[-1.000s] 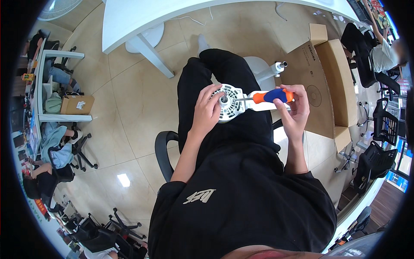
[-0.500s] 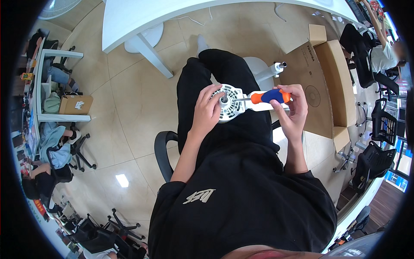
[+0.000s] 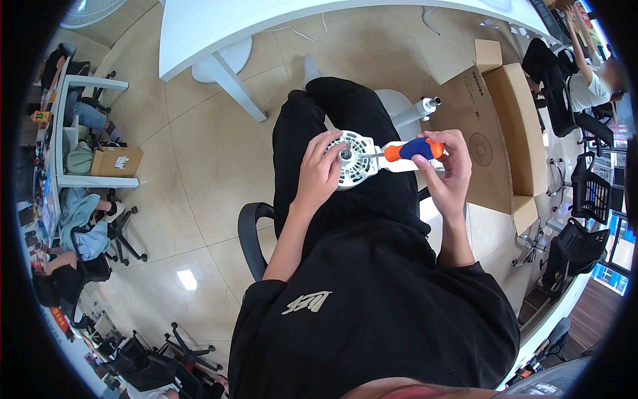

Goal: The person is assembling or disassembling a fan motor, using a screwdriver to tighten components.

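A white fan motor housing (image 3: 361,174) with a round, slotted face and a metal shaft at its centre lies on my lap. My left hand (image 3: 319,167) grips its left side, fingers over the slotted face near the shaft. In my right hand (image 3: 453,169) is a screwdriver (image 3: 420,148) with an orange and blue handle. Its thin metal blade points left toward the slotted face, and the tip reaches close to the shaft; whether it touches a screw I cannot tell. The housing's white neck extends right, beneath the screwdriver handle.
Ahead stands a white table (image 3: 219,30). A white round base with a pole (image 3: 415,113) is just beyond my right leg. An open cardboard box (image 3: 488,133) stands to the right. Black office chairs (image 3: 591,186) and seated people are farther off on both sides.
My right hand and the screwdriver have shifted very slightly left. My left hand and the fan motor housing look unchanged.
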Demonstrator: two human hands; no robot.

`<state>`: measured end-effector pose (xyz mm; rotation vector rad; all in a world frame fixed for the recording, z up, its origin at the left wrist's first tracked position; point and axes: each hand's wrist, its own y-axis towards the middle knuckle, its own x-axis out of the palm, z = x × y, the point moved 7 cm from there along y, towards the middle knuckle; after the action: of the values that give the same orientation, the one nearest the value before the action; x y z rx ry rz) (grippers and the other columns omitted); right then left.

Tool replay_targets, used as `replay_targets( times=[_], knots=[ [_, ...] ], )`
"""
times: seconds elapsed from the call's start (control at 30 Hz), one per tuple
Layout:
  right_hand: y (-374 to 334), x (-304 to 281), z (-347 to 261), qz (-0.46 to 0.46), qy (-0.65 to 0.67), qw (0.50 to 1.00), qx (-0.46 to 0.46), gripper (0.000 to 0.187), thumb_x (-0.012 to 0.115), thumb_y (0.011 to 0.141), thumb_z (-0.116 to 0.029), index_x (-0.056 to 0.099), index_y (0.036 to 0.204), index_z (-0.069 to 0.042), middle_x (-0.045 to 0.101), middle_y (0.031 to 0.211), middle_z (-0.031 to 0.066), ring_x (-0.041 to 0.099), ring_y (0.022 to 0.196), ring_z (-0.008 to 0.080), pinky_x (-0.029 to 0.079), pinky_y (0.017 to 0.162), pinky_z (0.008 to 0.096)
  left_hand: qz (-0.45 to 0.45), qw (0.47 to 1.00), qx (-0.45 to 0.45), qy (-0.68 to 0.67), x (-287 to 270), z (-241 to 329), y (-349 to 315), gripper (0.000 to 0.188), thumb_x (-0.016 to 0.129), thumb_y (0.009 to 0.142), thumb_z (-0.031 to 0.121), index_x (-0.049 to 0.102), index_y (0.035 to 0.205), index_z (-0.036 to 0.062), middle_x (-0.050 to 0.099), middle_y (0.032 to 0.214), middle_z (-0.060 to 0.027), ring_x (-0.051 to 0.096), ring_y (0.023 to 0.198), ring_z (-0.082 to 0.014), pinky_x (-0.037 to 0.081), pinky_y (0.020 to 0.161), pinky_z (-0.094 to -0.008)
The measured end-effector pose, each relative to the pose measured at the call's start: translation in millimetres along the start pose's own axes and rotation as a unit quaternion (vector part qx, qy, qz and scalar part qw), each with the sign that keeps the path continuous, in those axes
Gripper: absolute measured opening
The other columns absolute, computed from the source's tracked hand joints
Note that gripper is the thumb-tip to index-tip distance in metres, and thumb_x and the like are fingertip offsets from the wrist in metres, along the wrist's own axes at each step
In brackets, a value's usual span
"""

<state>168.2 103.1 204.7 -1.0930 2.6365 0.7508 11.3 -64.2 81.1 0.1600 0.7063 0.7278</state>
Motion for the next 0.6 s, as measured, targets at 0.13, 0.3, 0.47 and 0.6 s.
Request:
replay_targets(
  times=[0.13, 0.3, 0.47, 0.6],
  knots=[
    [2, 2, -2, -0.003, -0.012, 1.000, -0.007, 0.038, 0.084, 0.084, 0.000, 0.063, 0.115, -0.001, 0.062, 0.112, 0.0138, 0.070, 0.106, 0.0256, 0.065, 0.085, 0.0352, -0.002, 1.000, -0.001, -0.002, 0, -1, 0, 0.031, 0.060, 0.084, -0.005, 0.070, 0.113, 0.0013, 0.065, 0.133, -0.0111, 0.056, 0.128, -0.0381, 0.049, 0.106, -0.0470],
    [2, 2, -4, -0.009, -0.026, 1.000, 0.004, 0.036, 0.085, 0.083, -0.002, 0.066, 0.114, 0.000, 0.062, 0.111, 0.0129, 0.070, 0.103, 0.0242, 0.064, 0.083, 0.0337, -0.001, 1.000, 0.000, 0.001, 0, -2, -1, 0.032, 0.060, 0.084, -0.005, 0.070, 0.114, 0.0024, 0.065, 0.134, -0.0107, 0.056, 0.129, -0.0377, 0.047, 0.107, -0.0475],
    [2, -2, -7, -0.007, -0.038, 0.999, 0.015, 0.033, 0.085, 0.083, -0.002, 0.070, 0.113, 0.000, 0.062, 0.110, 0.0116, 0.070, 0.101, 0.0219, 0.062, 0.080, 0.0312, 0.003, 0.999, 0.015, 0.036, -2, 4, -1, 0.031, 0.060, 0.085, -0.003, 0.070, 0.114, 0.0042, 0.065, 0.135, -0.0093, 0.056, 0.132, -0.0358, 0.041, 0.111, -0.0482],
    [2, -3, -4, -0.001, -0.039, 0.999, 0.024, 0.033, 0.084, 0.083, -0.001, 0.072, 0.114, 0.000, 0.062, 0.108, 0.0108, 0.069, 0.099, 0.0203, 0.061, 0.079, 0.0295, 0.003, 0.999, 0.027, 0.033, -5, 9, 0, 0.034, 0.060, 0.085, -0.005, 0.069, 0.116, 0.0045, 0.067, 0.132, -0.0072, 0.055, 0.135, -0.0332, 0.037, 0.112, -0.0479]
  ],
)
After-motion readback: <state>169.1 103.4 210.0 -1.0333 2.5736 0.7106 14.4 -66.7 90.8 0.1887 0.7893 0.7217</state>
